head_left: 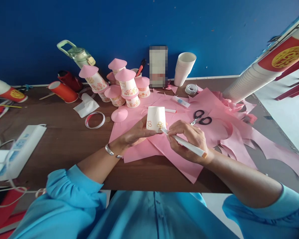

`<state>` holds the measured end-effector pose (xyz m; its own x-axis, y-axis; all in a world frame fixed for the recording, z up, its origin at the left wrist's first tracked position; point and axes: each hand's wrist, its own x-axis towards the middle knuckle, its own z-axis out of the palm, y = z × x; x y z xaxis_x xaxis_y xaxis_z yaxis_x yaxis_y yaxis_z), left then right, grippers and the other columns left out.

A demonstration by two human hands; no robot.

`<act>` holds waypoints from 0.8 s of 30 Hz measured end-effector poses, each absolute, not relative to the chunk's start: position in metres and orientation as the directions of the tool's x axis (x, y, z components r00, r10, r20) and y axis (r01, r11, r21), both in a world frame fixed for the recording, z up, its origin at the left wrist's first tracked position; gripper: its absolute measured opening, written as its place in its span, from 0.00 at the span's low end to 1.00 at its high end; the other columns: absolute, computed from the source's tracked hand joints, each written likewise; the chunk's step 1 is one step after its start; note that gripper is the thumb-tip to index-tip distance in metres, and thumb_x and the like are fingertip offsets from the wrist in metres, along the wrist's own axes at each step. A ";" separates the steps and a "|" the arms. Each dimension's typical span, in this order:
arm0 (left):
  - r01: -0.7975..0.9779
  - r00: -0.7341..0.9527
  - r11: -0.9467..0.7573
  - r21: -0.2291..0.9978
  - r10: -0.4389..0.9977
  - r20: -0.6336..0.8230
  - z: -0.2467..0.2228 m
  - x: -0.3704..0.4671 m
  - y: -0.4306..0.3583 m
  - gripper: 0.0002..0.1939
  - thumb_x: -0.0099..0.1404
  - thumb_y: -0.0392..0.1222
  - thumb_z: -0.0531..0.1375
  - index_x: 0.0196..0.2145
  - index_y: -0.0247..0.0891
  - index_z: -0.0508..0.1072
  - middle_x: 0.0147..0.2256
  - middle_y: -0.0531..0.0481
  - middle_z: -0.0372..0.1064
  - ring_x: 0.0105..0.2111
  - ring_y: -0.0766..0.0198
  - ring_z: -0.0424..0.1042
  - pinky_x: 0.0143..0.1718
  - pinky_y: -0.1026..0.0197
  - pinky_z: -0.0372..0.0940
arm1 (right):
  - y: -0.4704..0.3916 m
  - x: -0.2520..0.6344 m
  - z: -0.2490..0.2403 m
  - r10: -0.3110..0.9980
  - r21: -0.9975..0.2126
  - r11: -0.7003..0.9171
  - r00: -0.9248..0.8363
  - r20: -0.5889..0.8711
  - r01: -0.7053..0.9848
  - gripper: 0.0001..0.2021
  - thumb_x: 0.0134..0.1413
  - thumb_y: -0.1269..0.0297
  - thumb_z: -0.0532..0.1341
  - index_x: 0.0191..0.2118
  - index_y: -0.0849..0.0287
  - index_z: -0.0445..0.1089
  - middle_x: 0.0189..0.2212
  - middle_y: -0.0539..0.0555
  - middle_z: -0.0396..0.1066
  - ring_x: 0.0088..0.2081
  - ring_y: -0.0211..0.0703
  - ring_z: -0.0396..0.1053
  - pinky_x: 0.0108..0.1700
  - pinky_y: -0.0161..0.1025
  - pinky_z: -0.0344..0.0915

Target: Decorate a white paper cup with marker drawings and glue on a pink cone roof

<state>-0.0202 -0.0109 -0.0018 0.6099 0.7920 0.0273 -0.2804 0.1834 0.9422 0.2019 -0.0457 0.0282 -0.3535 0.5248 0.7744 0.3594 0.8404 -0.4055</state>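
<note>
My left hand (137, 131) is closed around a white paper cup (156, 116), holding it above the pink paper (132, 149). On the cup's side are an orange-red flower outline and a yellow one. A white marker pen (186, 145) with an orange end is gripped in my right hand (189, 139), its tip at the cup beside the yellow flower. Behind the cup lies another white marker (170, 110). Decorated cups with pink cone roofs, some stacked as towers (127, 86), stand at the back left, and a loose pink cone (119, 115) lies in front of them.
Black-handled scissors (201, 118), a glue stick (181, 101) and pink scraps (239, 132) lie to the right. Stacked white cups (184, 68) stand by the blue wall. A tape roll (95, 119), tissue (86, 105), red cup (63, 92) and power strip (22, 149) are leftward.
</note>
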 end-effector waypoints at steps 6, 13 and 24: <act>-0.272 0.629 0.187 0.944 0.777 0.027 -0.005 -0.022 -0.011 0.20 0.64 0.43 0.74 0.53 0.41 0.79 0.51 0.42 0.80 0.53 0.50 0.78 0.55 0.52 0.71 | -0.045 0.202 0.028 0.521 -0.407 0.846 -0.375 0.767 0.345 0.12 0.58 0.78 0.62 0.42 0.53 0.70 0.31 0.49 0.78 0.31 0.40 0.79 0.30 0.34 0.73; -0.279 0.633 0.202 0.939 0.774 0.022 -0.004 -0.021 -0.011 0.24 0.64 0.43 0.74 0.56 0.41 0.77 0.52 0.41 0.80 0.55 0.50 0.78 0.57 0.50 0.70 | -0.045 0.204 0.030 0.516 -0.403 0.852 -0.401 0.757 0.334 0.11 0.57 0.78 0.60 0.41 0.54 0.68 0.29 0.48 0.76 0.29 0.39 0.77 0.28 0.33 0.70; -0.309 0.630 0.194 0.931 0.775 0.048 -0.001 -0.022 -0.011 0.20 0.63 0.45 0.74 0.52 0.41 0.80 0.50 0.44 0.81 0.54 0.51 0.79 0.57 0.52 0.73 | -0.046 0.206 0.032 0.528 -0.446 0.847 -0.370 0.765 0.288 0.10 0.60 0.77 0.62 0.43 0.54 0.69 0.31 0.49 0.75 0.30 0.39 0.76 0.30 0.35 0.71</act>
<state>-0.0217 -0.0113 -0.0006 0.6298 0.7753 0.0475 -0.3095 0.1943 0.9308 0.2061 -0.0458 0.0315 -0.3697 0.5280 0.7645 0.2876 0.8474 -0.4462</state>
